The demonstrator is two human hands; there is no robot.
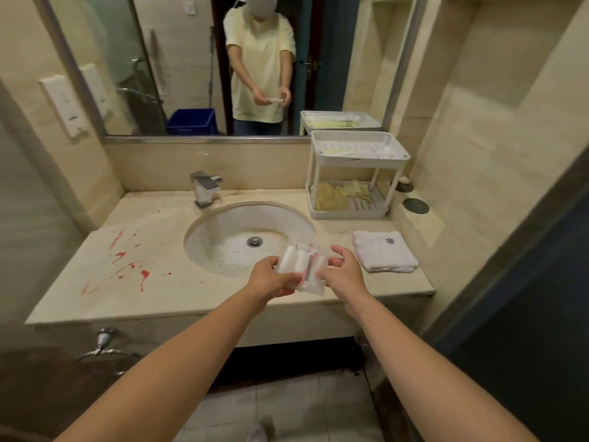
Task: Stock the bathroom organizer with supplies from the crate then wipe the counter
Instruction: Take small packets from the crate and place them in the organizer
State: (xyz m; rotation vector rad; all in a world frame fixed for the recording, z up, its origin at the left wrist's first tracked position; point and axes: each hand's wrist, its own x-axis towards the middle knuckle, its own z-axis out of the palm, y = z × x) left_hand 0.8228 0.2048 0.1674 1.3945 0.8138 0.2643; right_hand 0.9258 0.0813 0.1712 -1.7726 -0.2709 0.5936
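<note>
We hold a clear packet (pixel 302 266) of supplies in both hands, just above the front edge of the worktop (pixel 165 298).

Our left hand (pixel 271 278) pinches the packet's left side between thumb and fingers, and our right hand (pixel 345 275) curls its fingers on the right edge. The packet, with white rolls inside, hangs over the front rim of the sink (pixel 204 228). The white two-tier organizer (pixel 360 160) stands at the back right corner, yellow items in its lower tray. A folded white towel (pixel 384 250) lies near the right edge. Red splashes (pixel 127 263) mark the worktop's left part. The mirror shows a blue crate (pixel 191 121).
</note>
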